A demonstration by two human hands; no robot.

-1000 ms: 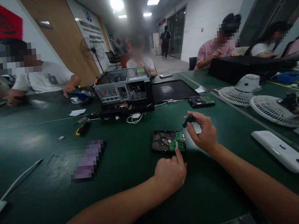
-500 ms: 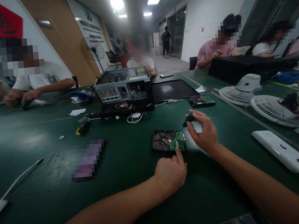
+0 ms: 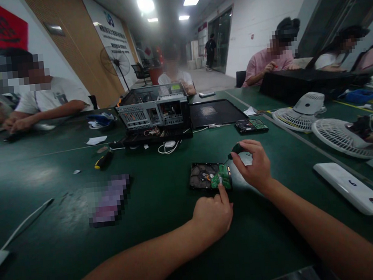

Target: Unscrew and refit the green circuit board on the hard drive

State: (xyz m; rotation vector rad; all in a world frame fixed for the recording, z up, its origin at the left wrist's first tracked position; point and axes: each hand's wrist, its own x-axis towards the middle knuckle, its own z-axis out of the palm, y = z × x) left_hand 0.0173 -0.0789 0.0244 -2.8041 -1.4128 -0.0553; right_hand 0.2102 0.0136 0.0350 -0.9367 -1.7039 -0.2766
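Screwdriver [image 3: 236, 148]: we pinch its dark green handle between thumb and fingertips of our right hand [image 3: 255, 165], the grip narrow, closed on the handle.
Shaft: we slant it down to the near-right part of the hard drive [image 3: 201, 178], by the far edge of its green circuit board [image 3: 223, 170]; we cannot tell whether the tip touches a screw.
Left hand [image 3: 212, 216]: we rest the extended index fingertip on the circuit board and curl the other fingers; whether they hold anything, we cannot tell.
Hard drive: we have it flat on the green table [image 3: 164, 229], board side up, in front of us.
Beyond the drive: we see an open computer case [image 3: 153, 114], a black panel [image 3: 216, 112] beside it and a second drive [image 3: 251, 126] to the right.
Left side: we see a pixelated purple object [image 3: 111, 200] and a yellow-and-black handle [image 3: 103, 160].
Right side: we see a long white device [image 3: 354, 188] and a white fan grille [image 3: 343, 139].
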